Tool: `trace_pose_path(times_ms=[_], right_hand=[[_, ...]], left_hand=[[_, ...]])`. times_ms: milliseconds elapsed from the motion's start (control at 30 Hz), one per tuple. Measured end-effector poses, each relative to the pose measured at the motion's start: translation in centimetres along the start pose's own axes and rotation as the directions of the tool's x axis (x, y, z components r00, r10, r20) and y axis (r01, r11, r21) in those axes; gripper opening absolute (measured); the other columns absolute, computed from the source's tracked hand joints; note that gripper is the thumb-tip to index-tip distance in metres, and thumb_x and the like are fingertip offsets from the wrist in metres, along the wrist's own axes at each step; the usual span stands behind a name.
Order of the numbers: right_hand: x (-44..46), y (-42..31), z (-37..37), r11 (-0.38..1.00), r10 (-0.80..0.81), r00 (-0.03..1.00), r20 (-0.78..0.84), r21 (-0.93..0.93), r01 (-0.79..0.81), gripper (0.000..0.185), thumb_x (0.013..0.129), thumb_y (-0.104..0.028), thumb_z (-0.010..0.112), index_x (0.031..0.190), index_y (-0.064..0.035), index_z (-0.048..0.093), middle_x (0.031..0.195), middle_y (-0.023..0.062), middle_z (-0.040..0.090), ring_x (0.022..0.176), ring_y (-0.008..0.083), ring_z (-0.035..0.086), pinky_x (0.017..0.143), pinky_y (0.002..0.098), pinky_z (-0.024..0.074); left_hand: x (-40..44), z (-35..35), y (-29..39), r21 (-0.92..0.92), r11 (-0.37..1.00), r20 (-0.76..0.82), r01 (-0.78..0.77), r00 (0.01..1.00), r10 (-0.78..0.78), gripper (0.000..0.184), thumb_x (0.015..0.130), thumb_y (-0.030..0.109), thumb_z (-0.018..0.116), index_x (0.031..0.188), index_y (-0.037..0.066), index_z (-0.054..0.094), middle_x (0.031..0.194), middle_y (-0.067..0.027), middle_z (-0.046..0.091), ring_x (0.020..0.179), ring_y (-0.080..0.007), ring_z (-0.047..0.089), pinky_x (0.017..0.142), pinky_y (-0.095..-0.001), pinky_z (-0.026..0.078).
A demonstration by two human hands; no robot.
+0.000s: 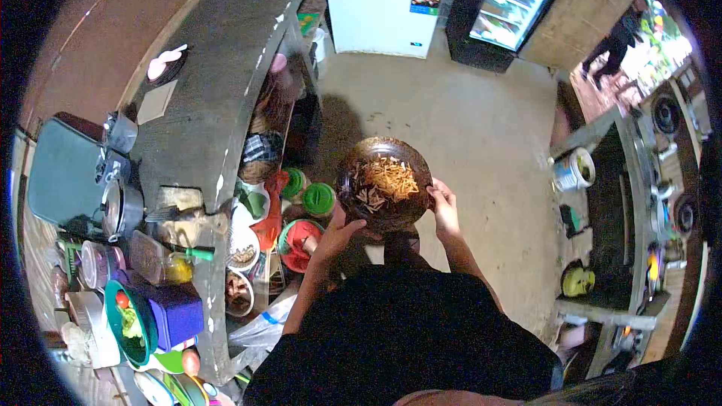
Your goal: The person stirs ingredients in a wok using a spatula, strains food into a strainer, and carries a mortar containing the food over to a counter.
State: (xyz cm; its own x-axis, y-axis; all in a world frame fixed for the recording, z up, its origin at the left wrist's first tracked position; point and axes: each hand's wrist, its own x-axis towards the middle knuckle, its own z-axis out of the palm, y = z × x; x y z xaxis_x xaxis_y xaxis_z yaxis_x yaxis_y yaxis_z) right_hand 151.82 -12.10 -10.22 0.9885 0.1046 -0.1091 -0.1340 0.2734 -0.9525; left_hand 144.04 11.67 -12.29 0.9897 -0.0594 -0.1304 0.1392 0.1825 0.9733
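Observation:
A dark round pan point(395, 216) is held out in front of my body, above the floor. Thin golden-brown strips point(392, 179) lie in it, with a few darker pieces point(371, 198) at its lower left. My left hand point(340, 234) grips the pan's lower left edge, fingers partly hidden beneath it. On the right edge, my right hand point(444, 204) is closed around the rim.
A long dark counter point(203, 98) runs along the left, holding pots, a purple box point(174, 307) and a green basin point(113, 323). Green-lidded tubs point(319, 198) stand below. A white freezer point(383, 7) is ahead; shelving point(639, 321) is right. A person point(617, 43) is outside.

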Motion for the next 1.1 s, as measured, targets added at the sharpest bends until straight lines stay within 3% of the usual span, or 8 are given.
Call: trace_pose_path(times_ms=[100, 400, 500, 533, 767, 833, 933, 1100], right_hand=[[5.4, -1.3, 0.7, 0.998, 0.055, 0.997, 0.057, 0.029, -0.057, 0.026, 0.086, -0.013, 0.048, 0.108, -0.0026, 0.057, 0.098, 0.0022, 0.06, 0.088, 0.0097, 0.055, 0.077, 0.0258, 0.0437], [23.9, -0.8, 3.9, 0.988, 0.129, 0.986, 0.102, -0.096, -0.119, 0.037, 0.084, -0.02, 0.055, 0.116, -0.0019, 0.051, 0.11, 0.0064, 0.054, 0.097, 0.0129, 0.05, 0.082, 0.0269, 0.0393], [27.0, -2.5, 7.4, 0.98, 0.194, 0.973, 0.122, -0.062, -0.187, 0.042, 0.084, -0.021, 0.056, 0.119, 0.0003, 0.047, 0.115, 0.009, 0.05, 0.109, 0.0155, 0.046, 0.09, 0.0271, 0.0354], [28.5, -2.3, 8.4, 0.979, 0.2, 0.968, 0.149, -0.072, -0.191, 0.042, 0.084, -0.021, 0.056, 0.119, 0.0003, 0.047, 0.115, 0.009, 0.05, 0.109, 0.0155, 0.046, 0.09, 0.0271, 0.0354], [36.3, -0.4, 16.1, 0.993, 0.101, 0.94, 0.326, -0.089, -0.076, 0.038, 0.081, -0.014, 0.059, 0.115, 0.0036, 0.051, 0.113, 0.0108, 0.055, 0.102, 0.0166, 0.051, 0.092, 0.0274, 0.0361], [38.7, -0.1, 17.6, 0.995, 0.08, 0.923, 0.378, -0.092, -0.049, 0.038, 0.081, -0.013, 0.058, 0.114, 0.0036, 0.052, 0.112, 0.0106, 0.055, 0.101, 0.0166, 0.051, 0.091, 0.027, 0.0365], [41.0, -2.1, 21.8, 0.958, 0.152, 0.856, 0.495, -0.285, -0.005, 0.044, 0.088, -0.017, 0.051, 0.125, 0.0047, 0.04, 0.125, 0.0122, 0.045, 0.114, 0.0185, 0.043, 0.099, 0.0291, 0.0302], [43.0, 0.1, 26.8, 0.992, 0.123, 0.831, 0.543, -0.09, -0.088, 0.04, 0.086, -0.013, 0.051, 0.122, 0.0055, 0.043, 0.124, 0.0127, 0.045, 0.112, 0.0194, 0.045, 0.097, 0.0291, 0.0327]], left_hand=[[3.9, 0.9, 3.5, -0.049, 0.994, -0.105, 0.093, 0.99, -0.097, 0.078, 0.077, 0.006, 0.06, 0.136, -0.003, 0.01, 0.138, -0.0124, 0.025, 0.127, -0.019, 0.021, 0.106, -0.0293, 0.015], [14.4, 0.6, 9.1, -0.024, 0.977, -0.493, 0.211, 0.848, -0.195, 0.076, 0.074, 0.004, 0.059, 0.137, 0.001, 0.015, 0.138, -0.0105, 0.026, 0.127, -0.0193, 0.024, 0.103, -0.029, 0.021], [16.9, -0.4, 10.7, -0.2, 0.974, -0.466, 0.109, 0.864, -0.193, 0.074, 0.075, -0.001, 0.055, 0.137, 0.004, 0.016, 0.135, -0.0122, 0.031, 0.122, -0.0224, 0.034, 0.1, -0.0314, 0.03], [18.0, -2.5, 7.6, -0.254, 0.957, -0.4, -0.137, 0.916, 0.025, 0.072, 0.075, -0.004, 0.051, 0.137, 0.005, 0.016, 0.132, -0.0112, 0.034, 0.118, -0.0222, 0.039, 0.097, -0.0325, 0.036], [22.6, -8.1, 12.1, -0.18, 0.965, -0.499, -0.193, 0.863, 0.079, 0.074, 0.074, -0.007, 0.045, 0.138, 0.009, 0.01, 0.131, -0.0126, 0.034, 0.111, -0.0333, 0.045, 0.074, -0.0439, 0.054], [23.6, -10.4, 12.7, -0.287, 0.945, -0.519, -0.156, 0.854, -0.017, 0.075, 0.074, -0.008, 0.045, 0.138, 0.01, 0.01, 0.133, -0.0115, 0.032, 0.117, -0.0299, 0.039, 0.081, -0.0425, 0.051], [25.1, -14.3, 12.4, -0.098, 0.957, -0.577, -0.272, 0.799, 0.168, 0.075, 0.074, -0.005, 0.048, 0.138, 0.007, 0.012, 0.132, -0.0105, 0.034, 0.118, -0.0232, 0.037, 0.094, -0.0333, 0.037], [25.5, -19.3, 12.5, -0.114, 0.973, -0.614, -0.203, 0.784, 0.091, 0.073, 0.073, -0.002, 0.052, 0.135, 0.002, 0.014, 0.132, -0.0094, 0.033, 0.119, -0.0216, 0.034, 0.097, -0.0299, 0.031]])
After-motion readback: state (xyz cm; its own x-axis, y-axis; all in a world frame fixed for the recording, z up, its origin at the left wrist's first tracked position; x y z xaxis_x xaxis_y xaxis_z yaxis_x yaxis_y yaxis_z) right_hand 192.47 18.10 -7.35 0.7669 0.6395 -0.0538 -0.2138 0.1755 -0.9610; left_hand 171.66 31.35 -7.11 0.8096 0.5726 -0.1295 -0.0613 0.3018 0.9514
